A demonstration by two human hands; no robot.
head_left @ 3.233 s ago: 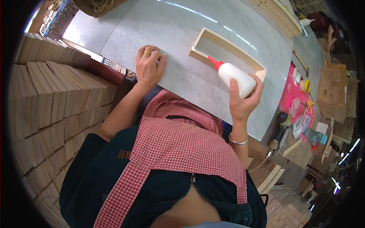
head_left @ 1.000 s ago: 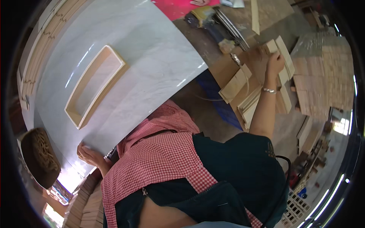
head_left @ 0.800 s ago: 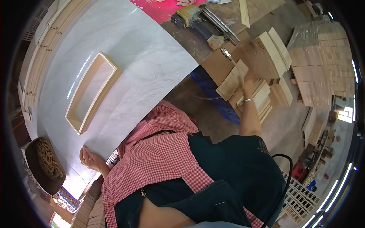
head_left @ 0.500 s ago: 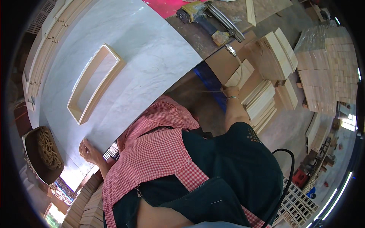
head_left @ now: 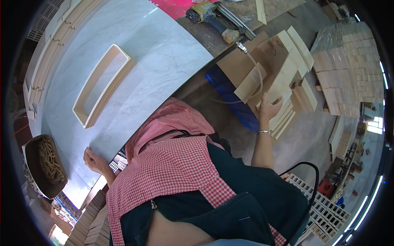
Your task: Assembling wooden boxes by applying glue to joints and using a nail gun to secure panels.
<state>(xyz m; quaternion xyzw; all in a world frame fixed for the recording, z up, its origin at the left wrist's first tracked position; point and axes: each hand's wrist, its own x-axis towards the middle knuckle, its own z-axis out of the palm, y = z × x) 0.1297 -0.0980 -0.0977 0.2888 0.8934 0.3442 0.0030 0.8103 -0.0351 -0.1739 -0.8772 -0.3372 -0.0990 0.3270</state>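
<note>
A pale wooden panel (head_left: 283, 82) sits at the fingertips of the right hand (head_left: 271, 108), reaching up and away from it over an open cardboard box (head_left: 234, 63). The right hand looks clasped on the panel's near end, thumb to one side and fingers to the other. Well to the left, a long, narrow wooden frame (head_left: 111, 91) rests on the grey marbled bench (head_left: 164, 61), one long side slightly bowed. The left hand (head_left: 97, 162) lies at the bench's near edge, just beyond the frame's near end and apart from it. Its fingers are loosely curled — whether they close on anything, I cannot tell.

Beside the right hand, pale wooden strips (head_left: 283, 121) lie stacked, partly covered by the hand and the panel. A loose board (head_left: 248, 87) leans across the box's side, a clear hose (head_left: 259, 74) looping over it. Something blue (head_left: 242, 112) shows beneath the box, mostly hidden. Above, a yellow-and-dark power tool (head_left: 211, 20) lies near the bench corner.

On the far left, a brown bin (head_left: 32, 158) holds tan, tangled bands whose material is hard to make out. Long boards (head_left: 53, 49) along the bench's far side run out of sight at the top, and the wrapped wood stack (head_left: 340, 65) on the right bends with the lens — its far edge blurs into the dark rim
</note>
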